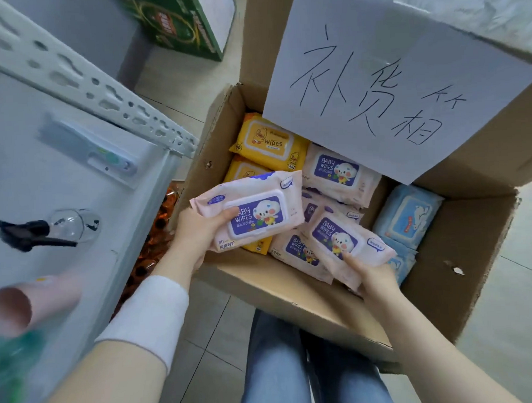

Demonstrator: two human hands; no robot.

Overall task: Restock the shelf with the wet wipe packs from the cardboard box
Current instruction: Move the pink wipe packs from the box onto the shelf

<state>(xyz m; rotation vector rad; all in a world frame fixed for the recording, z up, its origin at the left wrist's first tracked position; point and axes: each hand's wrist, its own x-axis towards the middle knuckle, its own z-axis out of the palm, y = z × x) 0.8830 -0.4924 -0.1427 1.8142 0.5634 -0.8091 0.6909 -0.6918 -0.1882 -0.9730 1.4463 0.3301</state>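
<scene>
Over cardboard box (293,294): left hand (196,231), right hand (373,277) each grip-pinching 1 pink pack.

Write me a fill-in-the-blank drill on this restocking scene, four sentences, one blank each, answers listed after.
1. Each hand holds a ____ pack of baby wipes: left hand, right hand.
2. The yellow packs lie in the box's far ____ corner.
3. The packs by the cardboard box's right wall are ____.
4. The spray bottle on the shelf has a ____ nozzle.

Answers: pink; left; blue; black
</scene>
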